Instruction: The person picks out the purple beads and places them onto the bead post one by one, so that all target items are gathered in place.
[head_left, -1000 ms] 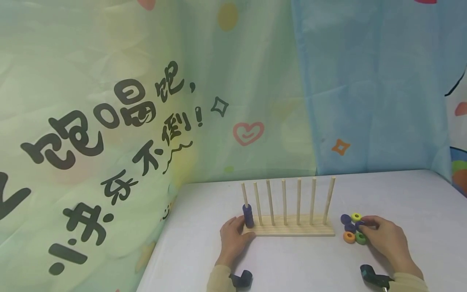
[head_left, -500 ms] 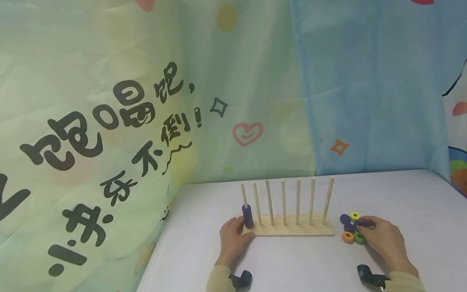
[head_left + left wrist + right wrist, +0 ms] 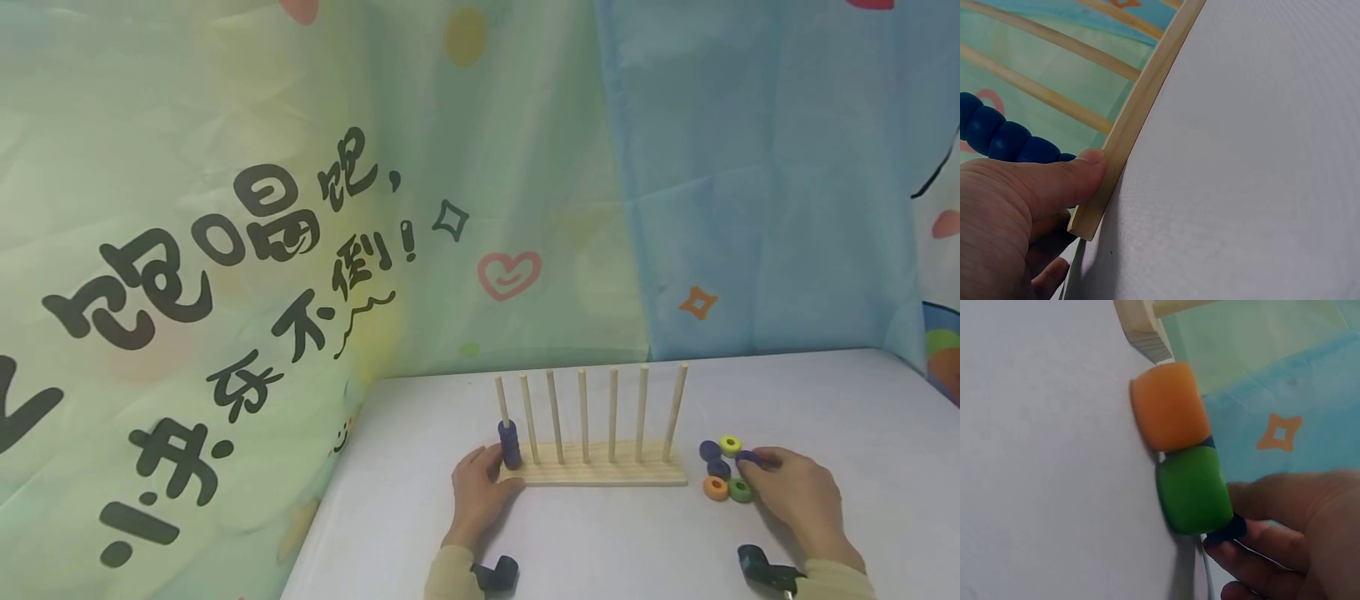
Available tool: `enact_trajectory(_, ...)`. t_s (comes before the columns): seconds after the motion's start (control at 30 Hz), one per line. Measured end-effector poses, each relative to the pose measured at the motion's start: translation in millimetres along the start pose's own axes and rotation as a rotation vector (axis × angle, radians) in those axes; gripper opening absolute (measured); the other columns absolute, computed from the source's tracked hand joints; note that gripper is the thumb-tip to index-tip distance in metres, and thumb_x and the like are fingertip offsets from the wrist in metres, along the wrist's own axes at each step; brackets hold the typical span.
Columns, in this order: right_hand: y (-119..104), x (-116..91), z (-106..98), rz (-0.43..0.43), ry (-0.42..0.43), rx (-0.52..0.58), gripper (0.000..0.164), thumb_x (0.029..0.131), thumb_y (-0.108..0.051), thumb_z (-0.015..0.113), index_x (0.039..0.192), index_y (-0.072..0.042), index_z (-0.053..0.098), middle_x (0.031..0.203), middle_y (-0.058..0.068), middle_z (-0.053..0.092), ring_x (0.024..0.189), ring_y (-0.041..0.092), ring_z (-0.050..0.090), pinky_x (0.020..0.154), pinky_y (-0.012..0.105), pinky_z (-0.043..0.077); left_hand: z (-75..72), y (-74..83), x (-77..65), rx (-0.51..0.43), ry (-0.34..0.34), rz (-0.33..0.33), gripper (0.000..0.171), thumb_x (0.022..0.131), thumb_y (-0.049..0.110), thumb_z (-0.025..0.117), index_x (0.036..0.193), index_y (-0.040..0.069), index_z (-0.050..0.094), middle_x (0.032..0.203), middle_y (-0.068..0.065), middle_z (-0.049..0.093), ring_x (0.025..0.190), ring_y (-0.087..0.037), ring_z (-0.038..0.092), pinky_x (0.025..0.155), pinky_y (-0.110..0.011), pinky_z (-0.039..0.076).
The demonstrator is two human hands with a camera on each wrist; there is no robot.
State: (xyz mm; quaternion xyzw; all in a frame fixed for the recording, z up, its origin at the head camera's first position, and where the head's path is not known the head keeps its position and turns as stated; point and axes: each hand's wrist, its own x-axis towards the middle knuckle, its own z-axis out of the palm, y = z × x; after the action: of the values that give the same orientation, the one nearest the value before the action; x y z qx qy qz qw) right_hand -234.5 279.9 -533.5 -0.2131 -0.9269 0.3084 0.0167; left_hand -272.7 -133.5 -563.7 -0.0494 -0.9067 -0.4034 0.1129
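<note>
A wooden peg rack [image 3: 600, 475] with several upright rods stands on the table. Blue beads [image 3: 509, 444] are stacked on its leftmost rod. My left hand [image 3: 477, 492] grips the rack's left end; in the left wrist view, the thumb [image 3: 1088, 165] presses the front edge of the base. At the right, my right hand [image 3: 798, 492] pinches a dark blue bead [image 3: 747, 457] between thumb and fingers. That bead is partly hidden behind the green bead [image 3: 1194, 490] in the right wrist view. Close by lie an orange bead [image 3: 716, 492], a yellow bead [image 3: 731, 446] and two more blue beads [image 3: 718, 469].
A white cloth [image 3: 600, 542] covers the table. Printed curtains [image 3: 510, 208] hang behind it and along its left side. Each wrist carries a small dark camera mount, the left one [image 3: 498, 575] and the right one [image 3: 768, 571].
My right hand has drawn the pinched blue bead slightly right, away from the other loose beads. The left hand and the rack stay in place.
</note>
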Motion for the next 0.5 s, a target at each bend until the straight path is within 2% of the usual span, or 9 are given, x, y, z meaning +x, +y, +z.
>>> enact_trajectory(0.23,-1.3,-1.9,-4.1,-0.004,0.075,0.056,0.054,0.095,-0.030,0.056,0.133,0.009,0.050,0.130,0.034,0.051,0.118,0.055,0.043,0.097,0.069,0.036,-0.6,1.0,-1.3,0.000,0.002,-0.020,0.054,0.073,0.025,0.083,0.124,0.018,0.067,0.124,-0.001,0.067,0.128,-0.032,0.049,0.110,-0.059,0.028)
enact_trajectory(0.4,-10.5,-5.3,-7.3,-0.027,0.144,0.132,0.054,0.097,-0.030,0.052,0.136,0.007,0.049,0.130,0.032,0.052,0.113,0.049,0.048,0.091,0.064,0.041,-0.7,1.1,-1.4,-0.003,0.002,-0.017,0.054,0.073,0.025,0.083,0.124,0.018,0.067,0.125,-0.002,0.067,0.128,-0.032,0.049,0.110,-0.059,0.028)
enact_trajectory(0.5,-16.0,-6.0,-8.6,-0.021,0.155,0.169,0.055,0.097,-0.032,0.052,0.137,0.005,0.049,0.131,0.032,0.052,0.110,0.046,0.049,0.088,0.060,0.043,-0.2,0.6,-0.6,-0.005,0.004,-0.008,0.054,0.073,0.025,0.083,0.124,0.018,0.067,0.125,-0.001,0.067,0.128,-0.032,0.049,0.110,-0.059,0.028)
